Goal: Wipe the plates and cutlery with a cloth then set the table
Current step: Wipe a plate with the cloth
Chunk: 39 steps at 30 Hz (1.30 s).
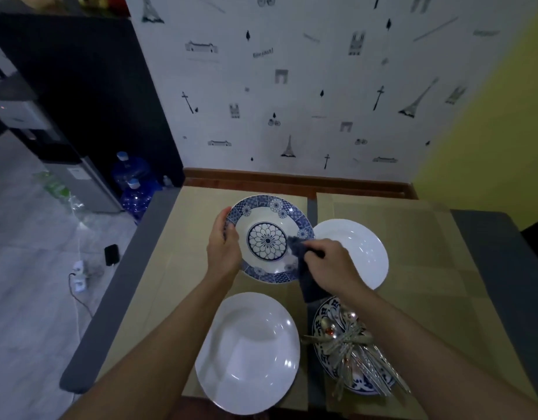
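We're in a home, a dining corner by the look of it: a table (116, 283) with placemats (413, 237), plates (249, 353) and bundled cutlery (352, 347), set against wallpaper (307, 95) printed with little landmarks. On the tiled floor (28, 237), blue water jugs (131, 174) stand beside what may be a dispenser (86, 189), though it's dim there.

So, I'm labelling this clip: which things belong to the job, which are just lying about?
Job: blue-patterned plate, cloth, near white plate, far white plate, cutlery pile, left hand, right hand.
Lying about: water jugs, power strip.
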Available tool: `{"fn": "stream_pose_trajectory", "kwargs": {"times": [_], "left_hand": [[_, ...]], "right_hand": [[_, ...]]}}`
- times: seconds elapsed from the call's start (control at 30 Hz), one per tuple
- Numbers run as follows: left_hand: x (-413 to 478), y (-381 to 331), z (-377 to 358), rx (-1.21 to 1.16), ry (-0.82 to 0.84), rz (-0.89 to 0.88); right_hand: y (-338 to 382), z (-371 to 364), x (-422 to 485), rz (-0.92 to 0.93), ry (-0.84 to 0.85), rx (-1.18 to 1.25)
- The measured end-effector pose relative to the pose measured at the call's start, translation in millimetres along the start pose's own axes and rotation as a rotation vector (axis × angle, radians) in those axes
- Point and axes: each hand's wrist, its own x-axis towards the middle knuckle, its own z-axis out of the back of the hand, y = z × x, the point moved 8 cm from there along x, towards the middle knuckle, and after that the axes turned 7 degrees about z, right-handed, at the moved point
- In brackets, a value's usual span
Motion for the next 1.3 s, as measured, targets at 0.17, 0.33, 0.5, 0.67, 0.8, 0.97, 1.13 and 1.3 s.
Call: {"fn": "stream_pose_trajectory", "kwargs": {"times": [0.17,0.33,0.5,0.67,0.8,0.97,1.13,1.3], "left_hand": [[24.8,51.9,-18.4,0.037,0.057,0.129],[45.6,95.8,-25.6,0.042,0.045,0.244],[63.1,121.1,-30.3,0.046,0.033,0.311],[69.4,136.8,-28.3,0.148,-0.021,0.345],[69.5,137.3,-23.0,0.328,-0.069,0.317],[68.5,140.3,-18.4,0.480,-0.011,0.276],[68.5,119.9,-30.7,0.687,0.024,0.156],[53.8,81.2,-80.0,0.790,0.096,-0.049]], "right_hand": [[-25.9,23.3,10.7,-0.113,-0.157,0.233],[-41.8,31.7,18.8,-0.141,-0.207,0.276],[-54.6,31.4,21.8,-0.154,-0.212,0.339],[-60.3,24.4,26.4,-0.149,-0.134,0.307],[-65.7,22.7,29.0,-0.147,-0.126,0.304],[-71.4,31.0,32.7,-0.179,-0.146,0.327],[-78.7,46.5,36.5,-0.177,-0.197,0.350],[-81.5,69.6,35.4,-0.164,-0.220,0.424]]}}
